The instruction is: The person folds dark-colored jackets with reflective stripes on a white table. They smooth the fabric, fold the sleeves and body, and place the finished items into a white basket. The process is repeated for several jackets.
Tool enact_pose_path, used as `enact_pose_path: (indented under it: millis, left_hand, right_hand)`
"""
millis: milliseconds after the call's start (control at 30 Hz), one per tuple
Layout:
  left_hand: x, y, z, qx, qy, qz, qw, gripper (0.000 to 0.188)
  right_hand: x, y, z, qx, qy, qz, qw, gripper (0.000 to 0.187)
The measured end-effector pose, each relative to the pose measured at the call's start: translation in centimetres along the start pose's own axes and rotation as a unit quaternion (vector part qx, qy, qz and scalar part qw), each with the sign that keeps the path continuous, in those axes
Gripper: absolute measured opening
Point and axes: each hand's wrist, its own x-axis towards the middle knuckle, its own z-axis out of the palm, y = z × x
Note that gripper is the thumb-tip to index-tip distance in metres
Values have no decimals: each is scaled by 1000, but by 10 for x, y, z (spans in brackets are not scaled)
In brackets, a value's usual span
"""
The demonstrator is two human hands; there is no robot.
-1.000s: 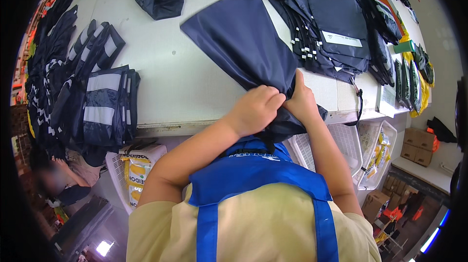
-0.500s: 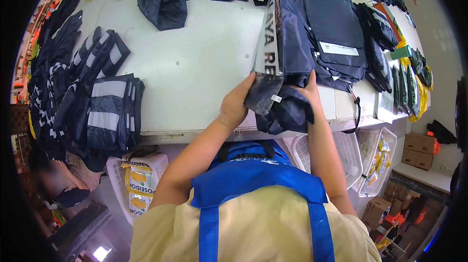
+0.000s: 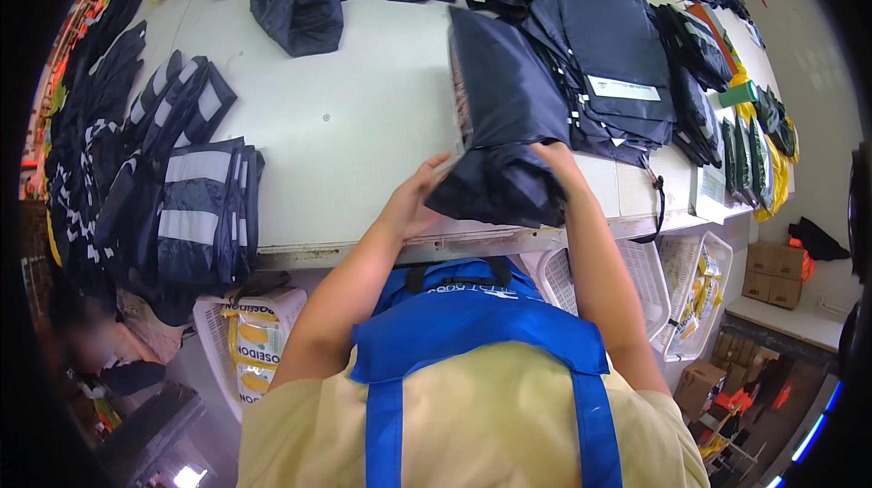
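A folded dark navy garment (image 3: 513, 79) lies lengthwise at the table's near edge, its loose near end bunched up. Clear plastic shows along its left side. My left hand (image 3: 415, 200) grips the near left corner, thumb side showing and the other fingers partly hidden beneath. On the right side of the bunched end, my right hand (image 3: 561, 172) is closed round the cloth, with most of its fingers out of sight. Close by on the right is a stack of flat dark packages (image 3: 613, 43) with a white label on top.
Folded dark garments with grey bands (image 3: 193, 211) lie at the left, and more dark clothing (image 3: 300, 11) at the back. A green roll (image 3: 738, 94) and bagged items (image 3: 745, 157) are at the right. White baskets (image 3: 604, 293) and a basket with yellow packets (image 3: 250, 343) stand below the edge.
The garment has been turned and lowered onto the table, so its plain dark face shows instead of the lettered clear plastic. Both hands have shifted slightly left, and the left one lower.
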Motion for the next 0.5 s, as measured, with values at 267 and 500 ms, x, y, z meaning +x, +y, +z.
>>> enact_pose_path:
  millis: [267,500]
  left_hand:
    - [3,11,5,128,16,-38,991,87]
    - [11,13,21,298,57,-22,953,99]
  right_hand:
    - [-16,6,54,-441,251,-382,772,22]
    - [16,-21,49,-429,0,-192,883,25]
